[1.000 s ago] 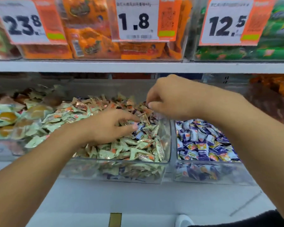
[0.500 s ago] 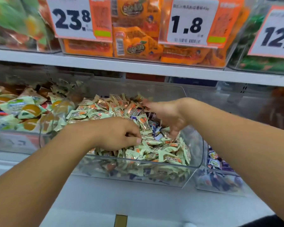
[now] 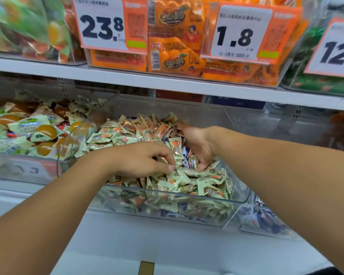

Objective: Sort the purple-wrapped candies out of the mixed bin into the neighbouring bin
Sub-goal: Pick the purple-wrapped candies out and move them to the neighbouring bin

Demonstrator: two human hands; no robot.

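The clear mixed bin (image 3: 216, 120) in the middle holds a heap of pale green and brown wrapped candies (image 3: 187, 183). A few purple-wrapped candies (image 3: 186, 154) show in a hollow between my hands. My left hand (image 3: 143, 159) lies on the heap, fingers curled down, thumb tip close to them; what they hold is hidden. My right hand (image 3: 199, 144) is inside the bin, palm turned left, cupped, fingertips buried in candies beside the purple ones. The neighbouring bin (image 3: 262, 219) with purple candies sits at lower right, mostly hidden by my right forearm.
A bin of larger green-and-orange sweets (image 3: 28, 132) stands to the left. The white shelf (image 3: 167, 82) above carries orange packs and price tags (image 3: 101, 24) hanging close over the bins. A white ledge (image 3: 127, 241) runs in front.
My right hand has come back from above the purple bin and gone down into the mixed bin, opening. The view shifted left. My left hand stayed on the heap.
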